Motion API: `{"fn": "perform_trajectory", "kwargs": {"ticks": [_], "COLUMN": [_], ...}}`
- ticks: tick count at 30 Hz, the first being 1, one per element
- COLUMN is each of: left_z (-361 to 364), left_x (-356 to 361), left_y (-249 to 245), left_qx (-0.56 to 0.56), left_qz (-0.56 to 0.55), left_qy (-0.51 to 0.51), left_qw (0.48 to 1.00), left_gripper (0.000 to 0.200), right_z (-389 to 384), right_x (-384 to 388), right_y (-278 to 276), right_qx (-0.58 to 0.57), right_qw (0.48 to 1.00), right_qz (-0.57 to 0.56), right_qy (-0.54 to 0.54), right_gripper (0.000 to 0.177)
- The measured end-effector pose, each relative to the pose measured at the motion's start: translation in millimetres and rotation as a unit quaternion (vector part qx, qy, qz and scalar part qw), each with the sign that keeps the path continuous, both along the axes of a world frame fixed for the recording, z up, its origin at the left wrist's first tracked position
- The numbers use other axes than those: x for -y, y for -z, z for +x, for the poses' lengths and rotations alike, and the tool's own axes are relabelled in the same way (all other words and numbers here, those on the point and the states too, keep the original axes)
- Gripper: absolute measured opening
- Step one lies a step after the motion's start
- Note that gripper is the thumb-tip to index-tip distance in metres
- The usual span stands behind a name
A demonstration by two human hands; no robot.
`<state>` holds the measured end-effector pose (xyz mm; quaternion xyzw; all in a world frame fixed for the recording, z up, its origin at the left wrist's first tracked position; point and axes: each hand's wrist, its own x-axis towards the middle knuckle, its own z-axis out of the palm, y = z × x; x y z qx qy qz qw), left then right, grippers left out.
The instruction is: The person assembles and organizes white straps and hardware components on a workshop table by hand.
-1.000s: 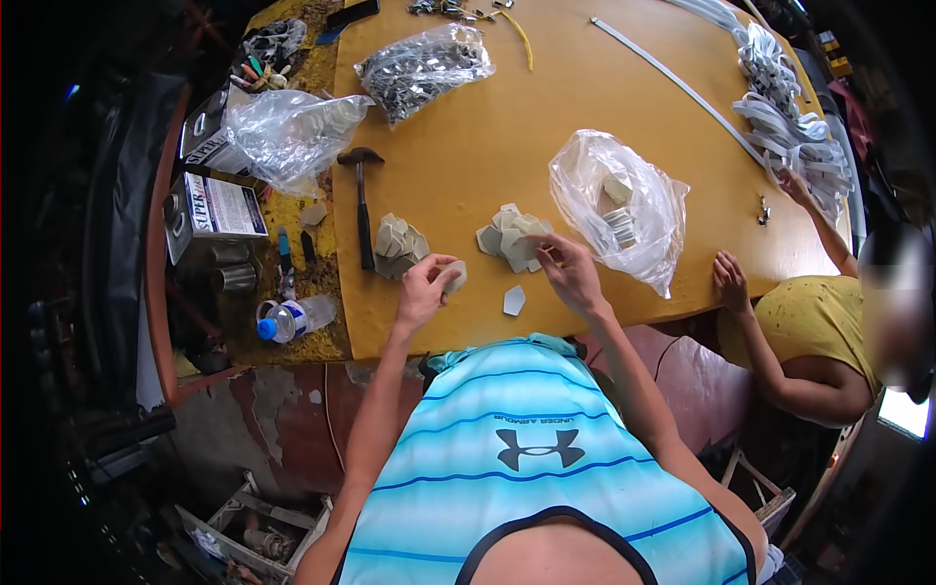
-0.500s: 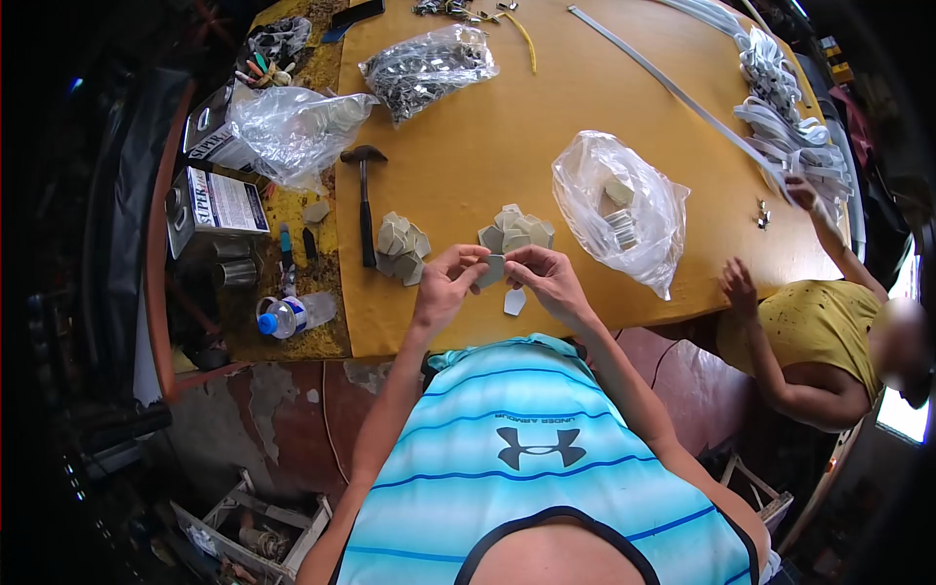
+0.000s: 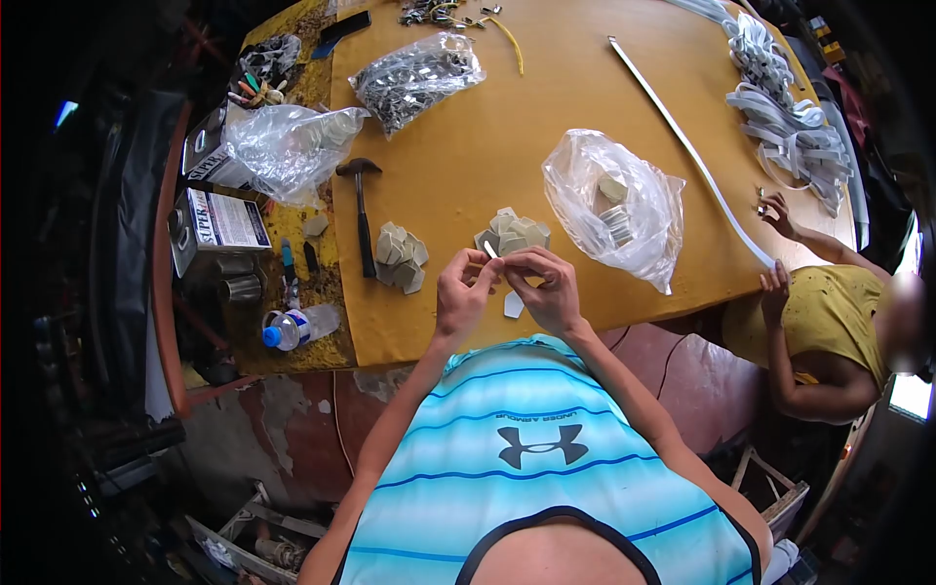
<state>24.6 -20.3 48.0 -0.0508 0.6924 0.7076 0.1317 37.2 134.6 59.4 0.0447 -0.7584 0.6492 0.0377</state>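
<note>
My left hand pinches a small flat pentagonal piece between thumb and fingers; its pale edge is turned up. My right hand is closed at the piece's other side, fingertips against it. Just beyond my hands lies a pile of similar grey-beige pieces, with a second pile to the left. One white pentagonal piece rests on the table below my right hand's fingers. A claw hammer lies left of the piles.
A clear bag holding more pieces sits to the right, and a bag of metal clips farther back. Cans and a water bottle stand at left. At right, a co-worker in a yellow top holds a long grey strap.
The piece in my fingers has turned from face-on to edge-on. The co-worker's strap has shifted toward the table's near edge, and one of their hands now holds a small metal part.
</note>
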Motion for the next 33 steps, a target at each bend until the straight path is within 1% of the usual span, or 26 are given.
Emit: {"fn": "perform_trajectory", "kwargs": {"ticks": [1,3,4,8,11,13,14,16,17,18,19,20,22,23,24,25,26,27,28,29,30,32,33], "left_z": [1,2,3,4,5,5,5,4,4,4,5,5,3,-1,-5,-12,-18,-24,-31,-36,-37,-34,-27], "left_x": [1,3,3,1,-3,-5,-6,-6,-5,-3,0,4,13,15,16,17,17,15,14,6,-1,-14,-20], "left_y": [1,3,3,0,1,1,0,-1,0,0,1,2,2,0,-1,0,2,2,2,3,13,54,68], "left_qx": [0.001,-0.005,-0.004,0.009,0.006,0.002,-0.003,-0.008,-0.013,-0.018,-0.018,-0.015,-0.012,-0.083,-0.152,-0.223,-0.223,-0.301,-0.374,-0.438,-0.438,-0.457,-0.458], "left_qz": [-0.001,0.056,0.055,0.077,0.09,0.094,0.085,0.075,0.078,0.08,0.08,0.089,0.095,-0.021,-0.134,-0.182,-0.18,-0.292,-0.398,-0.428,-0.429,-0.52,-0.522], "left_qy": [0.002,0.021,0.024,0.055,0.069,0.075,0.076,0.079,0.079,0.079,0.079,0.072,0.068,0.055,0.04,0.027,0.029,0.03,0.029,0.03,0.027,0.185,0.184], "left_qw": [1.0,0.998,0.998,0.995,0.994,0.993,0.993,0.994,0.994,0.994,0.993,0.993,0.993,0.995,0.978,0.957,0.958,0.907,0.837,0.79,0.789,0.697,0.696], "left_gripper": [0.019,0.015,0.015,0.01,0.007,0.005,0.005,0.005,0.004,0.004,0.004,0.003,0.003,0.003,0.004,0.01,0.01,0.01,0.011,0.018,0.018,0.013,0.013], "right_z": [1,1,1,2,3,4,5,7,5,1,-4,-8,-13,-14,-13,-12,-10,-9,-9,-8,-7,-5,-4], "right_x": [0,-4,-6,-12,-14,-14,-14,-11,-13,-19,-26,-37,-60,-69,-77,-81,-82,-82,-81,-79,-75,-66,-62], "right_y": [0,-5,-6,-2,6,8,11,14,13,12,11,12,15,15,14,13,11,10,9,10,15,22,24], "right_qx": [0.01,0.029,0.047,0.057,0.079,0.126,0.126,0.143,0.143,0.165,0.185,0.185,0.151,0.15,0.149,0.147,0.147,0.141,0.135,0.134,0.125,0.115,0.117], "right_qw": [1.0,0.999,0.998,0.997,0.995,0.98,0.98,0.977,0.977,0.952,0.916,0.916,0.905,0.904,0.919,0.933,0.933,0.942,0.95,0.951,0.955,0.959,0.962], "right_qz": [-0.018,-0.035,-0.052,-0.042,-0.064,-0.15,-0.15,-0.146,-0.146,-0.229,-0.308,-0.309,-0.316,-0.318,-0.272,-0.226,-0.225,-0.196,-0.168,-0.167,-0.158,-0.151,-0.15], "right_qy": [0.005,0.0,-0.005,-0.003,0.007,0.024,0.025,0.063,0.064,0.122,0.178,0.179,0.241,0.245,0.242,0.238,0.24,0.233,0.225,0.224,0.219,0.211,0.198], "right_gripper": [0.014,0.012,0.01,0.011,0.012,0.01,0.01,0.01,0.01,0.012,0.013,0.013,0.016,0.016,0.016,0.016,0.016,0.016,0.017,0.017,0.018,0.02,0.021]}}
